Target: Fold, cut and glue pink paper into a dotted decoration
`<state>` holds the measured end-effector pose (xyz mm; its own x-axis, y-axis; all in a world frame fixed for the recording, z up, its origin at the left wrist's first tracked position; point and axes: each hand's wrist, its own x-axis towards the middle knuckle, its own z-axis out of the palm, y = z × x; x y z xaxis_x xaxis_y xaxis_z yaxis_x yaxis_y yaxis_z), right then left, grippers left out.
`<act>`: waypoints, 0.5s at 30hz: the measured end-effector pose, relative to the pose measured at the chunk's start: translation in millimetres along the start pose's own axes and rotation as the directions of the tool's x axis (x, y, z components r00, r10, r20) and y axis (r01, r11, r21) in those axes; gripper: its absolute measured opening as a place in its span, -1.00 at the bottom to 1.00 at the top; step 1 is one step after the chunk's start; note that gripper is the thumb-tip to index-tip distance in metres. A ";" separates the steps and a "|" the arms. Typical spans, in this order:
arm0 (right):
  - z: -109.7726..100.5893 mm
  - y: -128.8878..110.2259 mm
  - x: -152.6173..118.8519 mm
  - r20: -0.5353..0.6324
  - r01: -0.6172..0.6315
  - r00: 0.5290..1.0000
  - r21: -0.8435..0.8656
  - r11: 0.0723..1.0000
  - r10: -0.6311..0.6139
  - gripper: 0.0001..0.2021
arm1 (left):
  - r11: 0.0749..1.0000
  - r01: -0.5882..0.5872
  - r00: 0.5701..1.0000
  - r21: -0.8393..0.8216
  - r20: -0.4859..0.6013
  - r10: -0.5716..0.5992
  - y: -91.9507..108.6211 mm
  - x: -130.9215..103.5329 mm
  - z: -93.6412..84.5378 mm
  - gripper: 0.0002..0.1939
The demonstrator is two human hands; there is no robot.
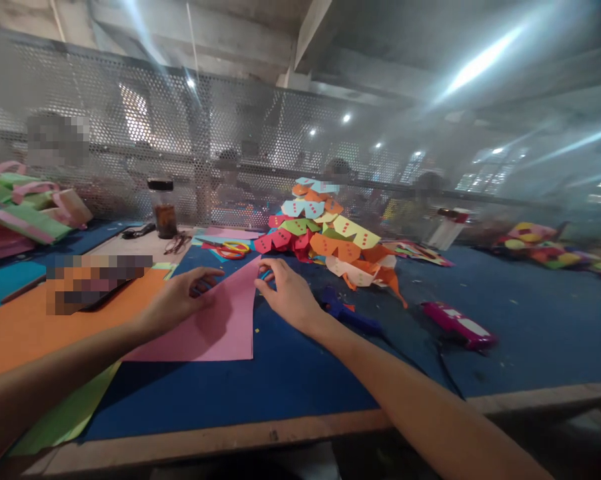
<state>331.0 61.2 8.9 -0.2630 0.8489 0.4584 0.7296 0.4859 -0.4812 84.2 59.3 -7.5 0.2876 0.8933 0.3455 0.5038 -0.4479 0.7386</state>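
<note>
A pink paper sheet [230, 327] lies on the blue table cover, its far corner rising to a point between my hands. My left hand [193, 293] is over the sheet's left part, fingers apart and curled loosely, holding nothing. At the far corner, my right hand [283, 287] has thumb and forefinger close to the paper's edge; a small blue item shows by the fingertips, and whether they grip the paper is unclear. Orange paper [10, 327] lies under my left arm, with green paper [75, 413] below it at the front edge.
Cut paper shapes [335, 247] are piled beyond my right hand. Scissors [230, 250], a jar [164, 210], a blue glue gun [353, 317] and a magenta device [458, 327] with a cord lie around. A perforated metal screen [170, 120] stands behind, people beyond it.
</note>
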 end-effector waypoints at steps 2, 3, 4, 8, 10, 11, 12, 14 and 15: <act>1.1 1.8 2.1 0.019 -0.057 0.998 0.080 0.995 0.055 -0.67 | 0.996 0.036 0.999 -0.076 -0.012 -0.037 2.0 2.0 -2.3 -0.53; 1.6 2.4 3.0 0.035 -0.083 0.996 0.119 0.989 0.079 -0.67 | 0.992 0.055 0.998 -0.114 -0.018 -0.058 3.2 2.7 -3.4 -0.52; 1.9 2.8 3.6 0.056 -0.105 0.994 0.156 0.982 0.097 -0.67 | 0.986 0.075 0.997 -0.151 -0.023 -0.079 4.5 3.2 -4.3 -0.50; 2.6 1.6 3.4 0.198 -0.149 0.976 0.287 0.946 0.094 -0.84 | 0.948 0.152 0.986 -0.279 -0.017 -0.164 11.1 3.0 -7.3 -0.52; 2.8 0.7 3.1 0.249 -0.160 0.965 0.335 0.929 0.076 -0.82 | 0.928 0.191 0.979 -0.319 -0.005 -0.203 14.6 2.0 -8.4 -0.55; 2.7 0.7 3.2 0.253 -0.163 0.965 0.352 0.922 0.075 -0.80 | 0.920 0.206 0.976 -0.333 -0.001 -0.219 16.3 1.3 -8.7 -0.56; 2.4 0.9 3.6 0.243 -0.165 0.967 0.363 0.917 0.078 -0.80 | 0.913 0.221 0.972 -0.343 0.005 -0.233 17.9 0.5 -9.0 -0.58; 1.0 2.1 5.0 0.202 -0.163 0.975 0.376 0.912 0.092 -0.82 | 0.901 0.249 0.966 -0.355 0.019 -0.259 20.4 -1.1 -9.1 -0.61; 0.0 2.8 5.9 0.178 -0.160 0.979 0.378 0.912 0.098 -0.81 | 0.897 0.260 0.963 -0.358 0.025 -0.269 21.2 -1.9 -9.0 -0.62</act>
<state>331.5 67.5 10.3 -0.2982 0.9159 0.2686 0.4684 0.3856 -0.7949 86.9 48.5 12.8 0.1616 0.9796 0.1192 0.2349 -0.1555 0.9595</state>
